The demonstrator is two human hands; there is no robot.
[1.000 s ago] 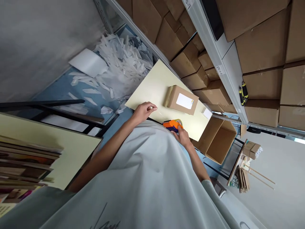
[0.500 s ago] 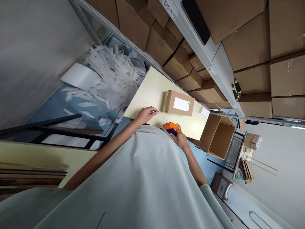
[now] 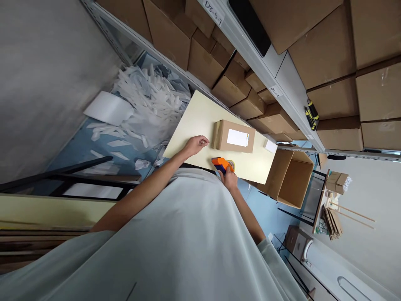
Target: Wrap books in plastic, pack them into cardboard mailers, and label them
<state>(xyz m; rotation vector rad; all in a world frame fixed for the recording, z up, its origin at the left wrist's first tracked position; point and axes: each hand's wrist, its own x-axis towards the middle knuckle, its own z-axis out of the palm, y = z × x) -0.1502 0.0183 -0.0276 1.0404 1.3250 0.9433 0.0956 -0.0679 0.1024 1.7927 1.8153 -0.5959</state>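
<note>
A brown cardboard box [image 3: 236, 144] with a white label on its upper face lies on the pale yellow tabletop [image 3: 196, 115]. Just left of it, my left hand [image 3: 196, 145] hovers with its fingers curled together toward the thumb; whether anything thin is between them I cannot make out. My right hand [image 3: 230, 179] grips an orange and dark blue tape dispenser [image 3: 223, 163], which carries a roll of tape. The dispenser is close to the table's near edge, apart from the box. A small white box [image 3: 270, 146] sits at the table's right end.
Shelves of cardboard boxes [image 3: 205, 52] run behind the table, with yellow-black cutters [image 3: 311, 115] on one ledge. White foam scraps [image 3: 150, 100] pile on the floor to the left. An open large carton [image 3: 291, 179] stands right of the table.
My right hand has shifted slightly left and up with the tape dispenser. My left hand has moved up a little, its fingers closer together. The labelled box stays in place.
</note>
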